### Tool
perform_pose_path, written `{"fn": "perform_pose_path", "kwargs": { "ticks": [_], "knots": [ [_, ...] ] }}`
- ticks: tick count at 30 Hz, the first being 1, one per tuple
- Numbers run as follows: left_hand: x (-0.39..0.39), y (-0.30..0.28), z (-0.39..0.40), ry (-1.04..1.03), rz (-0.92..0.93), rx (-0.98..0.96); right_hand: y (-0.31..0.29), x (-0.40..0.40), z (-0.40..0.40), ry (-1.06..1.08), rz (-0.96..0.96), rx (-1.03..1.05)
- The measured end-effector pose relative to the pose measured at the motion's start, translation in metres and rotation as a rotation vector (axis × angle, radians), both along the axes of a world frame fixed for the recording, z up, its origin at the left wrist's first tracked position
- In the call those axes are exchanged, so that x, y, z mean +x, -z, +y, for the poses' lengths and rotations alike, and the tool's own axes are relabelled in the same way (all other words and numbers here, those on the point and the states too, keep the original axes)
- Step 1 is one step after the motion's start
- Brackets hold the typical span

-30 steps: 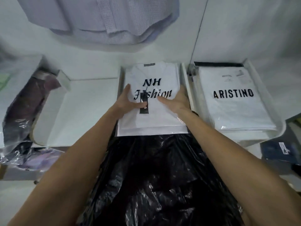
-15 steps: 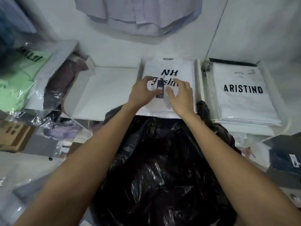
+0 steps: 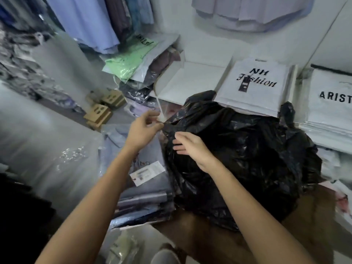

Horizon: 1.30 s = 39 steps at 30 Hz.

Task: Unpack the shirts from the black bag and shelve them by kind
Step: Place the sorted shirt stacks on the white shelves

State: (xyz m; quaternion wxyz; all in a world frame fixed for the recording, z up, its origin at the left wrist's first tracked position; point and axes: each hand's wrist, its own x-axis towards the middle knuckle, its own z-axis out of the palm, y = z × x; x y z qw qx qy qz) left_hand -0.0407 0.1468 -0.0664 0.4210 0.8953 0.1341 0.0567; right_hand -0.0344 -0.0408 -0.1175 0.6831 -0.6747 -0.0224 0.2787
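while the black bag (image 3: 243, 155) sits crumpled in front of the white shelf (image 3: 190, 80), its left edge is pinched between thumb and fingers of the left hand (image 3: 142, 130). the right hand (image 3: 192, 147) is held just beside that edge, over the bag's opening, its fingers straight and loosely spread, with nothing gripped. a wrapped white shirt printed "nh fashion" (image 3: 255, 86) is laid flat on the shelf behind the bag, its near edge touched by the black plastic. a second stack of white shirts marked "arist…" (image 3: 331, 109) is seen to its right, cut off by the frame. a pile of wrapped bluish shirts (image 3: 141, 189) is pressed against the bag's left side.
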Motion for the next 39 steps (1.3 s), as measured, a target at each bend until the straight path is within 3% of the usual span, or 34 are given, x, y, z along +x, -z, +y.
{"fn": "perform_pose_path", "kwargs": {
  "ticks": [8, 11, 16, 18, 24, 27, 32, 34, 39],
  "knots": [
    [-0.081, 0.046, 0.098, -0.322, 0.243, 0.277, 0.032, -0.037, 0.071, -0.110, 0.021, -0.178],
    [-0.104, 0.060, 0.114, -0.420, 0.323, -0.043, 0.045, -0.043, 0.083, -0.042, 0.120, -0.203],
    [-0.124, 0.102, 0.149, -0.429, 0.280, -0.644, 0.047, -0.039, 0.102, -0.042, 0.200, -0.197],
    [-0.129, 0.101, 0.152, -0.369, 0.341, -0.769, 0.053, -0.031, 0.111, -0.019, 0.223, -0.214],
    [-0.133, 0.098, 0.164, -0.250, 0.416, -0.964, 0.045, -0.049, 0.123, -0.086, 0.136, -0.294],
    [-0.147, 0.097, 0.177, -0.223, 0.447, -0.950, 0.042, -0.042, 0.120, -0.086, 0.074, -0.264],
    [-0.158, 0.108, 0.187, -0.245, 0.523, -0.783, 0.076, -0.020, 0.119, -0.125, 0.286, -0.259],
    [-0.155, 0.114, 0.185, -0.269, 0.502, -0.823, 0.087, -0.024, 0.122, -0.177, 0.331, -0.256],
    [-0.163, 0.090, 0.163, -0.241, 0.454, -0.946, 0.044, -0.044, 0.124, -0.171, 0.309, -0.161]
  ]
}}
